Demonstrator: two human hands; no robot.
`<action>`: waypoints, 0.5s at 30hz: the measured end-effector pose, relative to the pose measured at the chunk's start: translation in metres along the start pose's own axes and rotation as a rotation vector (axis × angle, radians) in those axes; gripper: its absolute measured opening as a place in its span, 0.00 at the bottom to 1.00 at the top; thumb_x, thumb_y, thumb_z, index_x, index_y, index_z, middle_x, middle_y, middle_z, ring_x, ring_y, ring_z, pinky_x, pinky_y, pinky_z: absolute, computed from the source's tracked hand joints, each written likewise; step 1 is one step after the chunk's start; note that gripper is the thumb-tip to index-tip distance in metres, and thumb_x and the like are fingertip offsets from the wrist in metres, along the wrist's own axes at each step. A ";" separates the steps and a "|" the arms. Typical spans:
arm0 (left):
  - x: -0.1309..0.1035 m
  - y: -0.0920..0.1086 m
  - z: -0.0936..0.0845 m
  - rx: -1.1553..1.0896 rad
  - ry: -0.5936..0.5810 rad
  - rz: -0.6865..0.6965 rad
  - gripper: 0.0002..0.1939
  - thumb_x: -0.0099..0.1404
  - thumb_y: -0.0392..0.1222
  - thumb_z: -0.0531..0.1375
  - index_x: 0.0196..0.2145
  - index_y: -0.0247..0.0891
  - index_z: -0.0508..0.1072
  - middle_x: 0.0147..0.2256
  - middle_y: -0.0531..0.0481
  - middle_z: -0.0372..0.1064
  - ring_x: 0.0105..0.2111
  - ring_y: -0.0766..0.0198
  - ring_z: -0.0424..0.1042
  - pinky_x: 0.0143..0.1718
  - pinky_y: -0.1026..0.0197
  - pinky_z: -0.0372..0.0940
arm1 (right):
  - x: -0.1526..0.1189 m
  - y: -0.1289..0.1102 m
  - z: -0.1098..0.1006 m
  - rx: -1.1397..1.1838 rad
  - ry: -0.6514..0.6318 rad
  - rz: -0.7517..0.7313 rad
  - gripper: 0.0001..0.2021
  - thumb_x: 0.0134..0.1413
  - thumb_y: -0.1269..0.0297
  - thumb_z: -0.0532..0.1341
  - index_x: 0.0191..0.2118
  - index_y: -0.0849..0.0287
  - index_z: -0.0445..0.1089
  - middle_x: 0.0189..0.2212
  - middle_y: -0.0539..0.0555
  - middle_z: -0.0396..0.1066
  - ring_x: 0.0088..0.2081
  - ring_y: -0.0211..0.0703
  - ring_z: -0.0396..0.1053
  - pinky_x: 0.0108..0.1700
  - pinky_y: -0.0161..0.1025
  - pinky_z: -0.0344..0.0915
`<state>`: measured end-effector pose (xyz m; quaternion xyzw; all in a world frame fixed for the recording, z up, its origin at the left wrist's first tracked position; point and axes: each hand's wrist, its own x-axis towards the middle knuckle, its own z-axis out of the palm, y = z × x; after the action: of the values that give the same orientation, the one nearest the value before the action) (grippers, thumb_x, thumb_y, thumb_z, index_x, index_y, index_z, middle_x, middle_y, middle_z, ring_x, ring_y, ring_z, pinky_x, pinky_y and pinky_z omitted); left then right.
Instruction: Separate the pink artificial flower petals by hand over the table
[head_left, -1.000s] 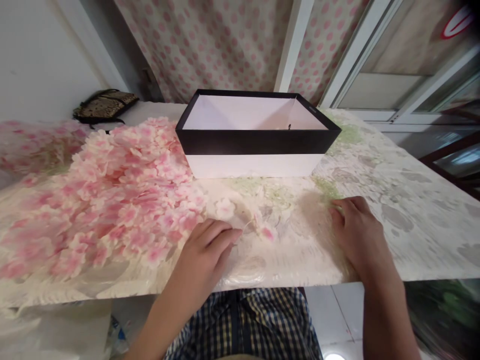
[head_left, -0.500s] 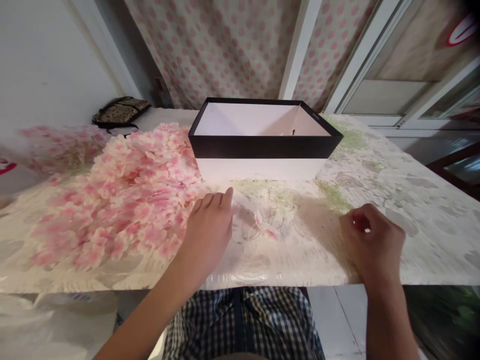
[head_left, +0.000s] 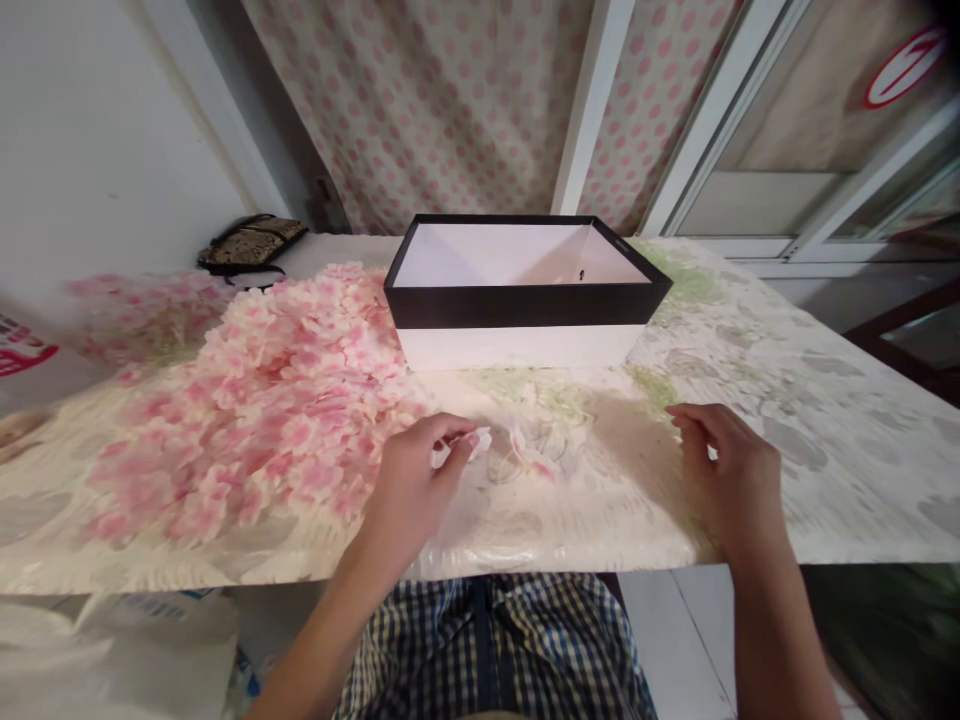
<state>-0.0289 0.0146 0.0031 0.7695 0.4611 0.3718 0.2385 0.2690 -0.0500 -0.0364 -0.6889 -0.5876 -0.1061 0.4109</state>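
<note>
A small white-and-pink artificial flower (head_left: 482, 439) is pinched between the thumb and forefinger of my left hand (head_left: 412, 480), just above the table. On the cloth to the right of it lies another loose flower (head_left: 531, 458), with what looks like a thin thread loop beside it. My right hand (head_left: 735, 480) hovers farther right with thumb and fingertips pressed together; whether anything is between them I cannot make out. A big heap of pink and white artificial flowers (head_left: 277, 400) lies left of my left hand.
Beyond my hands stands an open white box (head_left: 525, 348) with a black rim; a small dark spot shows inside. A patterned pouch (head_left: 251, 243) lies at the back left. The floral tablecloth (head_left: 810, 450) covers the table. A white plastic bag (head_left: 150, 650) is below the front edge.
My left hand has turned, and a flower now shows in its fingers. The right hand has unrolled from a loose curl into a fingertip pinch. The view has shifted slightly.
</note>
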 end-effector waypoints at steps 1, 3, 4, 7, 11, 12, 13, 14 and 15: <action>-0.002 0.000 0.001 -0.033 0.010 -0.008 0.04 0.65 0.37 0.59 0.34 0.41 0.75 0.32 0.54 0.77 0.32 0.64 0.75 0.34 0.64 0.67 | 0.000 0.001 0.000 0.016 -0.007 0.010 0.09 0.58 0.67 0.53 0.36 0.58 0.71 0.33 0.55 0.74 0.33 0.44 0.72 0.36 0.40 0.68; -0.005 0.002 0.003 -0.106 0.014 -0.043 0.05 0.67 0.41 0.58 0.36 0.42 0.74 0.33 0.53 0.77 0.34 0.63 0.76 0.32 0.66 0.67 | 0.000 0.004 0.001 0.049 -0.023 0.037 0.07 0.58 0.66 0.55 0.36 0.57 0.70 0.33 0.54 0.74 0.32 0.43 0.73 0.36 0.39 0.69; -0.006 0.003 0.004 -0.147 0.011 -0.067 0.06 0.67 0.42 0.58 0.38 0.41 0.73 0.34 0.52 0.77 0.36 0.62 0.77 0.30 0.66 0.67 | -0.001 0.004 0.001 0.063 -0.022 0.058 0.07 0.58 0.65 0.55 0.36 0.57 0.71 0.33 0.53 0.74 0.32 0.42 0.73 0.36 0.39 0.69; -0.007 0.006 0.009 -0.235 0.009 -0.120 0.08 0.66 0.45 0.58 0.41 0.40 0.70 0.35 0.49 0.77 0.38 0.58 0.78 0.24 0.69 0.66 | -0.003 0.003 0.001 0.097 0.028 0.135 0.07 0.58 0.62 0.57 0.38 0.56 0.71 0.34 0.53 0.76 0.34 0.44 0.75 0.38 0.41 0.70; -0.007 0.006 0.013 -0.253 0.030 -0.070 0.04 0.65 0.42 0.58 0.36 0.40 0.70 0.33 0.50 0.77 0.36 0.60 0.78 0.26 0.68 0.68 | -0.005 -0.017 0.000 0.189 0.005 0.060 0.07 0.59 0.63 0.60 0.39 0.55 0.74 0.37 0.53 0.77 0.38 0.45 0.76 0.42 0.44 0.71; -0.007 0.006 0.014 -0.250 0.031 -0.055 0.04 0.65 0.41 0.58 0.35 0.40 0.71 0.33 0.50 0.77 0.36 0.61 0.78 0.26 0.68 0.69 | -0.006 -0.026 0.000 0.234 -0.027 0.002 0.06 0.59 0.65 0.60 0.37 0.54 0.75 0.36 0.52 0.77 0.38 0.45 0.75 0.41 0.43 0.71; -0.007 0.006 0.014 -0.244 0.028 -0.044 0.03 0.65 0.40 0.58 0.34 0.40 0.71 0.32 0.51 0.77 0.35 0.61 0.78 0.26 0.68 0.69 | -0.006 -0.035 0.000 0.285 -0.056 -0.059 0.06 0.59 0.67 0.60 0.35 0.54 0.75 0.35 0.52 0.76 0.38 0.44 0.75 0.40 0.42 0.71; -0.008 0.005 0.014 -0.234 0.022 -0.035 0.03 0.66 0.40 0.58 0.34 0.40 0.72 0.32 0.51 0.77 0.35 0.61 0.78 0.26 0.68 0.69 | -0.006 -0.045 0.001 0.330 -0.072 -0.127 0.07 0.59 0.69 0.59 0.35 0.53 0.74 0.35 0.52 0.74 0.38 0.43 0.73 0.39 0.42 0.71; -0.008 0.005 0.014 -0.221 0.016 -0.029 0.03 0.66 0.40 0.58 0.35 0.40 0.72 0.32 0.52 0.77 0.36 0.61 0.78 0.26 0.68 0.69 | -0.007 -0.056 0.001 0.360 -0.081 -0.181 0.07 0.59 0.71 0.59 0.35 0.53 0.74 0.35 0.52 0.72 0.37 0.42 0.72 0.37 0.41 0.70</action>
<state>-0.0174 0.0050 -0.0049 0.7287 0.4302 0.4232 0.3236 0.2165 -0.0560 -0.0166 -0.5526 -0.6726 -0.0082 0.4922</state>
